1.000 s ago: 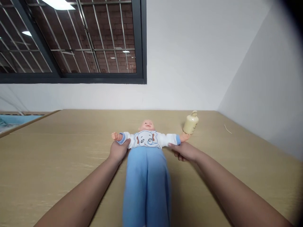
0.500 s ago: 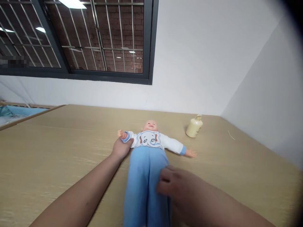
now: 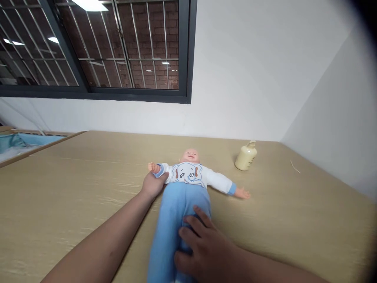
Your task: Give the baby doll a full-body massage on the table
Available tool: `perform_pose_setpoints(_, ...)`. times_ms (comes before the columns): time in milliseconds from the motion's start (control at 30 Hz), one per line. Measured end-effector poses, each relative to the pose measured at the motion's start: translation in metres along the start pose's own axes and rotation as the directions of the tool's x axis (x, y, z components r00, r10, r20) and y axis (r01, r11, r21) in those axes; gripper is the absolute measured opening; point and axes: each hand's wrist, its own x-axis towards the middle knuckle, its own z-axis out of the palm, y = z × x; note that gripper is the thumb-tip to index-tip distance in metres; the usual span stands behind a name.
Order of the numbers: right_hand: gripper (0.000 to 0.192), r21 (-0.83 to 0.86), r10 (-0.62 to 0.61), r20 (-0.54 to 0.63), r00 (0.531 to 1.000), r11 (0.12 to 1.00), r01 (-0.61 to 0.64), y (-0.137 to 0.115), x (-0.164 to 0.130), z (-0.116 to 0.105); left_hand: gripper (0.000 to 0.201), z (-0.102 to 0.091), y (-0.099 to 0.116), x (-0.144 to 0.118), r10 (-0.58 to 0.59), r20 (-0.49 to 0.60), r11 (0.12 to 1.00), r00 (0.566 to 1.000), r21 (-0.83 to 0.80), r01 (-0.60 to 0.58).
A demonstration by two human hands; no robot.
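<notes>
A baby doll (image 3: 188,173) lies on its back, dressed in a white top with an elephant face and light blue trousers (image 3: 167,232). My left hand (image 3: 154,184) grips the doll's side just under its raised arm, with the thumb on the white top and the other fingers hidden. Over the trouser leg on the right, my right hand (image 3: 203,243) lies with its fingers apart, touching the blue cloth. The doll's other arm (image 3: 224,184) stretches out to the right, palm and fingers bare.
A cream pump bottle (image 3: 246,157) stands on the wooden tabletop (image 3: 88,188), right of the doll's head. A thin pale strip (image 3: 295,166) lies farther right. White walls and a barred window (image 3: 132,47) rise behind. A blue-lined crib (image 3: 29,142) shows at the left edge.
My right hand has moved left and onto the trouser leg, and its fingers have spread from a curled pose. My left hand keeps its hold on the doll's side.
</notes>
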Motion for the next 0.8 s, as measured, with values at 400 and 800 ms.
perform_pose_setpoints(400,0.049,0.364,0.216,-0.086,0.973,0.915,-0.171,0.020,0.002,-0.033,0.022,-0.002,0.005,-0.004,0.065,0.044,0.996,0.997,0.053,-0.067)
perform_pose_setpoints(800,0.057,0.740,0.690,0.222,0.689,0.340,-0.580,0.071,0.011,-0.017,0.040,-0.004,0.028,-0.012,0.166,0.241,0.821,0.956,0.503,-0.269)
